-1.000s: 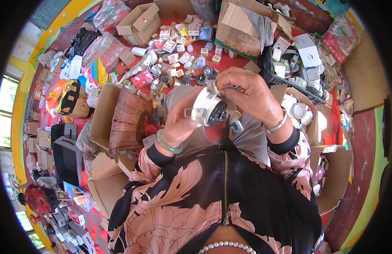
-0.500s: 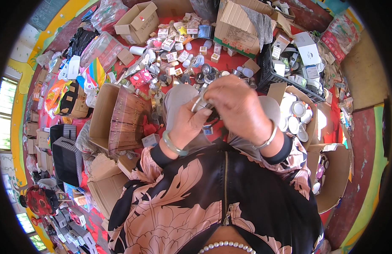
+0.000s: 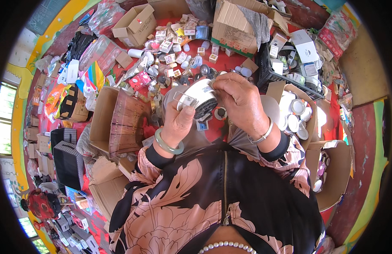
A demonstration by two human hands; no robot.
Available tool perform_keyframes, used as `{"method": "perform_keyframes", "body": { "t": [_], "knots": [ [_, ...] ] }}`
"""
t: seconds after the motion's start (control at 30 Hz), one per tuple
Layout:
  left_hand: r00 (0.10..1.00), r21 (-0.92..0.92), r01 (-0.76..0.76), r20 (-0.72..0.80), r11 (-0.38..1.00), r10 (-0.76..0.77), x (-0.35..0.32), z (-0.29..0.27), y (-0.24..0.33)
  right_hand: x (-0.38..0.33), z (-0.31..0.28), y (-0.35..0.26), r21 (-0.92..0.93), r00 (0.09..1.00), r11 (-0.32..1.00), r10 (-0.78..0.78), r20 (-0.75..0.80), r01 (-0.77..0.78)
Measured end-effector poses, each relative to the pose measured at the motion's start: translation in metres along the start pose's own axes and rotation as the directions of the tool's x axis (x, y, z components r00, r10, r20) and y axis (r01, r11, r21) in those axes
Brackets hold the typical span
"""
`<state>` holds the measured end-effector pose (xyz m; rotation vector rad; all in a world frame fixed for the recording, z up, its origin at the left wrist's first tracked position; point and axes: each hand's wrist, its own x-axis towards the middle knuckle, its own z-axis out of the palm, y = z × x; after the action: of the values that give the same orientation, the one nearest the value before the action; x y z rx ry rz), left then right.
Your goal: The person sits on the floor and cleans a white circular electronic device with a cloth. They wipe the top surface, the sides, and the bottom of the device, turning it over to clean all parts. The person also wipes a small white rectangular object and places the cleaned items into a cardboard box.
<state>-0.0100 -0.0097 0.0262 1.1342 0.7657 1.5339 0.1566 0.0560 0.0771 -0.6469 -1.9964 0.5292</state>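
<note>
My left hand [image 3: 177, 127] is closed on a round white downlight [image 3: 201, 91], its thumb beside a spring clip. The light is tilted, and its dark ribbed side faces toward me. A wire clip sticks out at its left. My right hand [image 3: 241, 100] is closed at the light's right edge, fingertips bent against the rim; whatever small part lies under them is hidden. Below the light, between my knees, lie a small round dark-and-white piece [image 3: 220, 113] and a little blue-and-white packet [image 3: 202, 125].
Small boxes and lamp parts [image 3: 174, 46] lie scattered on the red floor ahead. To the right stand a black crate [image 3: 289, 80] of boxed goods and a carton [image 3: 308, 91] of round white lights. An open carton [image 3: 100, 120] stands on the left.
The downlight has turned, so its white side and dark ribs now show. My left hand has tilted upright, and my right hand has drawn slightly right, to the light's edge.
</note>
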Motion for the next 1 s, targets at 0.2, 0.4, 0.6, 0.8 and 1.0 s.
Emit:
{"method": "perform_keyframes", "body": {
  "t": [0.2,0.4,0.6,0.8,1.0],
  "knots": [
    [0.991,0.11,0.079,0.096,0.991,-0.09,-0.01,-0.004,-0.019,0.006,-0.004,-0.032,0.047,0.981,0.985,-0.17,0.095,0.166],
    [1.0,-0.173,0.019,0.001,0.985,-0.02,0.002,0.009,-0.01,-0.006,-0.004,0.013,0.193,0.996,0.978,0.076,0.037,-0.082],
    [1.0,-0.118,0.021,-0.019,0.993,-0.023,0.003,0.005,-0.002,-0.01,-0.033,0.015,0.558,0.891,0.695,0.377,0.253,-0.453],
    [0.996,-0.15,0.072,-0.036,0.986,-0.078,0.002,0.013,-0.002,-0.018,-0.018,-0.003,0.289,0.98,0.943,0.128,0.154,-0.168],
    [0.998,0.004,-0.026,-0.053,1.0,0.026,-0.002,0.024,-0.005,-0.005,-0.012,-0.023,0.091,0.972,0.971,-0.226,0.064,0.219]
  ]
}}
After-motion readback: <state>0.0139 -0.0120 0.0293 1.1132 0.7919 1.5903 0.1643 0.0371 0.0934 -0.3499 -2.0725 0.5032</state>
